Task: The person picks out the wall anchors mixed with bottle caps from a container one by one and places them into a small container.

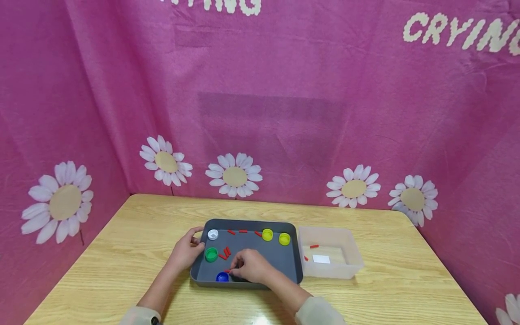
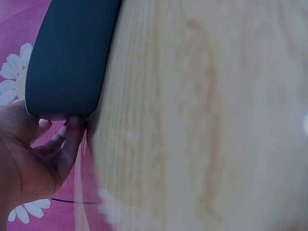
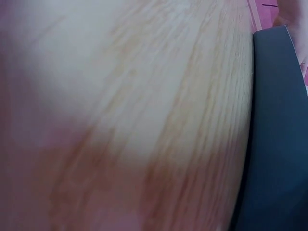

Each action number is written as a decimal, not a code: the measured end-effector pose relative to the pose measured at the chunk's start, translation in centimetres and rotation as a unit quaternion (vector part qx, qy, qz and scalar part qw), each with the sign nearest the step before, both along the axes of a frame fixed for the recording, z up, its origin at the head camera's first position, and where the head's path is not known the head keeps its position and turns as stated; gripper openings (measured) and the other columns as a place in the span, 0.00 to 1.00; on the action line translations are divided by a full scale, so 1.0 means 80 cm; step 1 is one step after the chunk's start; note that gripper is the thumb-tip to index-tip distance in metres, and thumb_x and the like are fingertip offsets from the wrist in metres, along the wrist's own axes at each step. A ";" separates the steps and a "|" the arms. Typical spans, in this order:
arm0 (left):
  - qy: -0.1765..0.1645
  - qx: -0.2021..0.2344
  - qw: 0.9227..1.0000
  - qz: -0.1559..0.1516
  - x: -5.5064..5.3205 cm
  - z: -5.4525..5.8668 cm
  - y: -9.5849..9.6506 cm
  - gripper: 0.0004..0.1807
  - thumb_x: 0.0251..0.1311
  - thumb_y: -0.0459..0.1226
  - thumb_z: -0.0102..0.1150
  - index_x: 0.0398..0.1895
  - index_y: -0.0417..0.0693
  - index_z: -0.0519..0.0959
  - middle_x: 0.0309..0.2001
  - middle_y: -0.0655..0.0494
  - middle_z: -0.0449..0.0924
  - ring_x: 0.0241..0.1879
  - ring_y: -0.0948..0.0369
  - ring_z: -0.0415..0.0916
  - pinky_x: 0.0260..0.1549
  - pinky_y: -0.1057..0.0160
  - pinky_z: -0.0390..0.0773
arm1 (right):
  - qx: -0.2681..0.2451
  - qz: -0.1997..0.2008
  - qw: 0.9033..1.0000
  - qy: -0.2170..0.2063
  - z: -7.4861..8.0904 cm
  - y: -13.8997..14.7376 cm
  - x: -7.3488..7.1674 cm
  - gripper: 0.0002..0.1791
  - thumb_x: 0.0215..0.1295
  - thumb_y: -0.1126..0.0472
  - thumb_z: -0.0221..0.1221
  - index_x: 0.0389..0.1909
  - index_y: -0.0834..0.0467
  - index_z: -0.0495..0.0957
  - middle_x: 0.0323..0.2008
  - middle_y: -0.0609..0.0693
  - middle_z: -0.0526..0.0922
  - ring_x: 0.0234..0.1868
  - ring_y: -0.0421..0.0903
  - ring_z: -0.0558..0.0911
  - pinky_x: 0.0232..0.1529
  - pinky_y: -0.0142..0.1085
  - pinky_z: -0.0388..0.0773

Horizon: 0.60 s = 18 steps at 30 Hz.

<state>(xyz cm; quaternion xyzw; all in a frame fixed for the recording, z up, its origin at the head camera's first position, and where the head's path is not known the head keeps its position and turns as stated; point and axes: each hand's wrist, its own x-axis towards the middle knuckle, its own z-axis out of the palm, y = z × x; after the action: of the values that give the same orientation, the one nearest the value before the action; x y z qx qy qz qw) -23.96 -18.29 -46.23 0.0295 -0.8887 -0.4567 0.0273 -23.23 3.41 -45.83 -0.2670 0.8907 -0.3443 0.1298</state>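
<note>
A dark grey tray (image 1: 280, 266) lies on the table, holding bottle caps and several short red sticks. My left hand (image 1: 186, 251) grips its left end; in the left wrist view the fingers (image 2: 72, 139) curl against the tray's outer wall (image 2: 72, 62). Over the tray's front part, my right hand (image 1: 251, 266) pinches a small red stick (image 1: 228, 271) just above and right of a blue cap (image 1: 222, 276). A green cap (image 1: 211, 254) and a white cap (image 1: 213, 234) sit along the left side. Two yellow caps, one here (image 1: 267, 234), stand at the back right.
Against the tray's right side stands a translucent plastic box (image 1: 353, 266) with a white label (image 1: 321, 259) and a couple of red sticks (image 1: 314, 246). The wooden table (image 1: 390, 280) ends at a pink curtain (image 1: 284, 135) printed with daisies.
</note>
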 end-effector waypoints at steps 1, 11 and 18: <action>0.001 0.000 1.000 0.001 0.000 0.000 0.000 0.27 0.55 0.32 0.54 0.62 0.42 0.67 0.34 0.48 0.74 0.33 0.58 0.72 0.32 0.65 0.70 | -0.001 -0.007 1.000 -0.005 -0.001 -0.001 0.000 0.02 0.54 0.63 0.64 0.25 0.56 0.82 0.21 0.41 0.77 0.23 0.33 0.70 0.27 0.28 0.68; -0.003 0.000 1.000 0.000 0.002 0.004 0.002 0.27 0.56 0.31 0.53 0.62 0.42 0.67 0.35 0.48 0.73 0.34 0.57 0.72 0.33 0.64 0.70 | -0.012 -0.021 1.000 -0.006 0.001 0.006 -0.001 0.03 0.55 0.61 0.64 0.25 0.56 0.81 0.21 0.41 0.74 0.22 0.34 0.69 0.24 0.28 0.66; 0.000 -0.001 1.000 -0.002 0.003 0.004 0.002 0.27 0.56 0.31 0.53 0.62 0.41 0.67 0.34 0.48 0.72 0.33 0.58 0.71 0.32 0.65 0.69 | -0.034 -0.024 0.999 0.001 0.004 0.014 -0.004 0.03 0.55 0.62 0.64 0.26 0.57 0.81 0.23 0.43 0.75 0.24 0.35 0.68 0.25 0.27 0.66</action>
<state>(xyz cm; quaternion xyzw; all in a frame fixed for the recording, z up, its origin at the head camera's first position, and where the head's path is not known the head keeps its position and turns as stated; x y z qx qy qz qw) -23.74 -18.12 -45.90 0.0276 -0.8891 -0.4560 0.0266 -23.51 4.55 -45.52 -0.2503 0.8846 -0.3775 0.1111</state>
